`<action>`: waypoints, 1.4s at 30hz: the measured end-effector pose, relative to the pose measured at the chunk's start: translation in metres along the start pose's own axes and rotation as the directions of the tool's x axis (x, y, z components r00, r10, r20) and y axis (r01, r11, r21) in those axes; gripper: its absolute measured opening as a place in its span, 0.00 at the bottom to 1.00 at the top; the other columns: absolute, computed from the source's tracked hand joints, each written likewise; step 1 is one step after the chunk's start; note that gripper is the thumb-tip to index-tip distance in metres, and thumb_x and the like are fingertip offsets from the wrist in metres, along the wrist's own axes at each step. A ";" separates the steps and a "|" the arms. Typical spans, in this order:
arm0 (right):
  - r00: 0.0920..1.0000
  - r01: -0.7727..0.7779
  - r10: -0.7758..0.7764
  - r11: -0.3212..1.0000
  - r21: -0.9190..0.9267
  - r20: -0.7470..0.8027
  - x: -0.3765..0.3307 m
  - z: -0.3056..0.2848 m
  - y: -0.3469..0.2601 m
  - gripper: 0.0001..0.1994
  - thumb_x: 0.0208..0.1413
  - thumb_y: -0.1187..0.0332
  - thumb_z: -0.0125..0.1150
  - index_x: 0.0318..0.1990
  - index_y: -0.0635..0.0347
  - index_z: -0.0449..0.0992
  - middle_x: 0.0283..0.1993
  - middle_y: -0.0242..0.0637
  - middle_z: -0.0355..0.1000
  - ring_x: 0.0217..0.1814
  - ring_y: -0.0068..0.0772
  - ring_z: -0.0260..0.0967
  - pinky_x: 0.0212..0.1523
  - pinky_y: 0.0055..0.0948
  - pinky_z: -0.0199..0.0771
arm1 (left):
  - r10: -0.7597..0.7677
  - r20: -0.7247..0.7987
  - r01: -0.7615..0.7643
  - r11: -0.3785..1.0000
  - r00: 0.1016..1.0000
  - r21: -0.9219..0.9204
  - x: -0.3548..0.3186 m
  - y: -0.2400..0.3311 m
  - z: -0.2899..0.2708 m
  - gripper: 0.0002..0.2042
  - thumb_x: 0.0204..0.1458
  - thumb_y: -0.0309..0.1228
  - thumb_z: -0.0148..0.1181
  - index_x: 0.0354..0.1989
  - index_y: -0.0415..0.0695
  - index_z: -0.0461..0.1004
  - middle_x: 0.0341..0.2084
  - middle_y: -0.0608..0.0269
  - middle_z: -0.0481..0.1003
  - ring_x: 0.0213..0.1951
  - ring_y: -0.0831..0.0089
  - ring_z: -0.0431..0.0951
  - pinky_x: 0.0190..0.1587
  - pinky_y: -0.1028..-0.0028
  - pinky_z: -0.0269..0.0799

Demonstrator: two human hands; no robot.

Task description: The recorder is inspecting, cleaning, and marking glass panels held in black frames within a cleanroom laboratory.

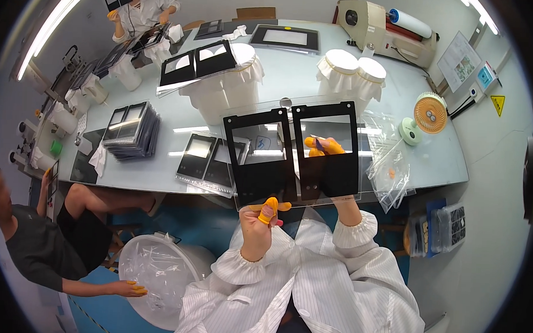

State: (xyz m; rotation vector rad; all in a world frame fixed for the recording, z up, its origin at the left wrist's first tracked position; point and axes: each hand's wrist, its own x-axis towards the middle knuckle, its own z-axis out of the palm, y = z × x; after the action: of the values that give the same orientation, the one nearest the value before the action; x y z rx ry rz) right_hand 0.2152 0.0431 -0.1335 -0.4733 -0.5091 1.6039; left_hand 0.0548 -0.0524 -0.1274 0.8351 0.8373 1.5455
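A clear sheet bearing two black panels (260, 184) with see-through windows is held up in front of me over the table's near edge. My left hand (256, 231), in orange finger cots, pinches its lower edge near the middle. Behind the sheet is my right hand (331, 147), also in orange finger cots and seen through the right window. Its fingers are closed on a slim dark-blue and white pen-like tool (318, 142), whose exact kind is too small to tell. Below the sheet, the right wrist shows.
Similar panels lie in a stack (131, 131) and a flat pile (198, 157). Cloth-covered tubs (342, 61), a small fan (429, 113) and crumpled clear film (388, 172) are on the table. A person's hand (129, 288) reaches over a white bin (203, 262); another person (145, 9) works at the far left.
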 end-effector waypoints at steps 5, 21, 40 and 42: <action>0.986 0.162 -0.165 0.942 -0.293 0.016 -0.002 0.009 -0.010 0.08 0.52 0.68 0.47 0.36 0.62 0.68 0.29 0.32 0.65 0.29 0.18 0.63 0.34 0.14 0.67 | -0.006 -0.031 0.005 1.000 0.999 -0.023 0.001 0.001 -0.001 0.15 0.47 0.39 0.53 0.19 0.37 0.70 0.14 0.62 0.69 0.13 0.81 0.59 0.17 0.86 0.55; 0.865 0.493 -0.310 0.676 -0.548 0.395 0.004 -0.015 -0.012 0.12 0.47 0.70 0.52 0.39 0.63 0.67 0.38 0.37 0.66 0.38 0.27 0.66 0.42 0.22 0.67 | 0.024 0.006 -0.023 0.999 1.000 -0.026 0.002 0.002 -0.005 0.14 0.47 0.39 0.53 0.22 0.38 0.71 0.13 0.65 0.67 0.13 0.81 0.58 0.17 0.86 0.53; 0.860 0.506 -0.334 0.469 -0.724 0.385 0.002 0.010 -0.021 0.09 0.47 0.75 0.52 0.37 0.66 0.69 0.37 0.34 0.63 0.35 0.21 0.63 0.38 0.15 0.65 | 0.052 -0.019 -0.052 0.998 0.998 -0.045 0.000 0.002 -0.008 0.14 0.47 0.38 0.53 0.23 0.38 0.71 0.13 0.65 0.66 0.13 0.81 0.59 0.17 0.86 0.54; 0.875 0.484 -0.319 0.560 -0.672 0.364 -0.002 0.012 -0.024 0.09 0.48 0.74 0.52 0.38 0.67 0.69 0.36 0.34 0.63 0.35 0.20 0.63 0.38 0.15 0.65 | 0.057 -0.008 -0.057 0.997 0.998 -0.053 0.001 0.003 -0.009 0.13 0.47 0.38 0.53 0.24 0.40 0.69 0.15 0.63 0.67 0.14 0.81 0.58 0.18 0.86 0.53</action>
State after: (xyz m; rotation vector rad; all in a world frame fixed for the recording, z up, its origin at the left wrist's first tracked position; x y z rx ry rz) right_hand 0.2281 0.0426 -0.1098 -0.7439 -1.3725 0.9210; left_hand 0.0459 -0.0526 -0.1293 0.8221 0.7797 1.6142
